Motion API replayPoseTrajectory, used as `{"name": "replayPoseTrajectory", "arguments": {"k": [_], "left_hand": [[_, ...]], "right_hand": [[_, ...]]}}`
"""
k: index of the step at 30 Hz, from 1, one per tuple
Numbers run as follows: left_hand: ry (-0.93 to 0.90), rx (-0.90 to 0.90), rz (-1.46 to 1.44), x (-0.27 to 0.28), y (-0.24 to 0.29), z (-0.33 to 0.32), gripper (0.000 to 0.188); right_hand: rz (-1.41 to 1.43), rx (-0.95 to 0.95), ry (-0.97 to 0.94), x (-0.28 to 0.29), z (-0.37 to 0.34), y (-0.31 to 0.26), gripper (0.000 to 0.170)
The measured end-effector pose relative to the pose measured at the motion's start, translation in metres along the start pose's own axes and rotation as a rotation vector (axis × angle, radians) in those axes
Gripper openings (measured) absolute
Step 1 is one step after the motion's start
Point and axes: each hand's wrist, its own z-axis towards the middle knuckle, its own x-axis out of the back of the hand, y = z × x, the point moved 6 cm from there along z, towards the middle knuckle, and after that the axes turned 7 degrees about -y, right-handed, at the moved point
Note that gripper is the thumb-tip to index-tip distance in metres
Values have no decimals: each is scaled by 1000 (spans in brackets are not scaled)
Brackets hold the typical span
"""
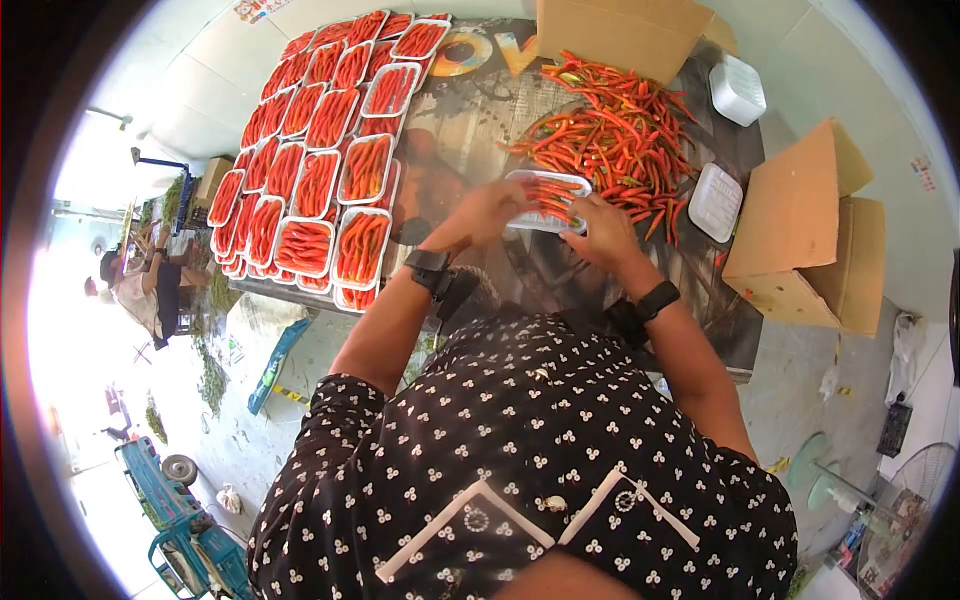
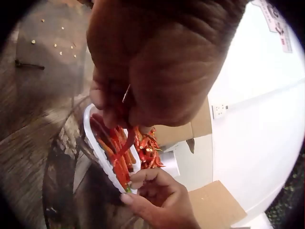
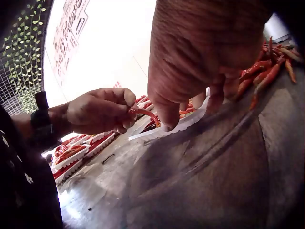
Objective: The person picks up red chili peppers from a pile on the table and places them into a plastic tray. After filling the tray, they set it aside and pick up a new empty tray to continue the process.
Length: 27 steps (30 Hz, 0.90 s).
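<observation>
Workroom: pale wall (image 1: pixel 830 60) at the far side, dark patterned desk (image 1: pixel 490 100) before you. Landmark for every entry: the white tray (image 1: pixel 532 222).

Item: white tray, one, set between your two hands at the desk's near side; partly filled with red peppers laid lengthwise. Whether its base lies flat, you cannot tell.

Item: left hand (image 3: pixel 101 110), over the tray's left end; grip pinching one curved chilli pepper (image 3: pixel 145 112), its free end reaching above the tray's contents.

Item: right hand (image 1: pixel 605 235), at the tray's right end; grip grasping the tray by its edge, thumb on the near side.

Hazards, as judged: the curved pepper may refuse to lie along its neighbours and ride up over the rim. Press hard at the left end while your right grip slackens, and the light tray could tip or slew, spilling its load. Your own left hand covers part of the filling, so a crossed pepper could pass unnoticed.

Surroundings: loose pepper pile (image 1: pixel 620 140), just beyond the tray and to its right, hemming in the far side; strays there could catch under the tray if you slide it that way. Spare tray (image 1: pixel 716 203), right of the tray, past the pile's near edge. Tray stack (image 1: pixel 738 90), farther right and beyond. Open carton (image 1: pixel 790 205), well to the right. Second carton (image 1: pixel 615 40), beyond the pile. Filled trays (image 1: pixel 363 207), layered well left of the tray, limiting room on that side.
</observation>
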Motion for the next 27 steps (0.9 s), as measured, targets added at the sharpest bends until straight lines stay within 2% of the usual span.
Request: {"name": "replayPoseTrajectory", "arguments": {"k": [1,3,5,8,10,12,14,19,21,24,27], "left_hand": [[-12,63,-58,-2,4,-2,7],[-33,131,-122,-9,-1,-4,5],[-90,170,44,-16,-18,1,6],[-54,161,85,-17,-14,6,8],[-20,150,122,-18,-16,8,7],[20,140,160,-18,-15,11,7],[107,29,235,-15,-5,12,6],[68,41,208,-12,-11,8,8],[38,31,201,-12,-8,7,8],[4,136,156,-12,-12,3,8],[85,31,295,-12,-15,4,9]], "right_hand": [[2,-77,-49,1,0,0,32],[-12,-55,-8,11,3,-9,29],[-29,-31,34,15,6,-13,26],[-8,51,88,16,12,-18,20],[-37,-19,-90,-1,17,-11,16],[-70,6,-77,-9,18,-10,14],[-100,31,-68,-14,19,-9,13],[-25,187,68,7,18,-36,9],[26,152,32,12,19,-38,9],[105,140,22,12,22,-41,9],[137,143,44,13,22,-41,10]]}}
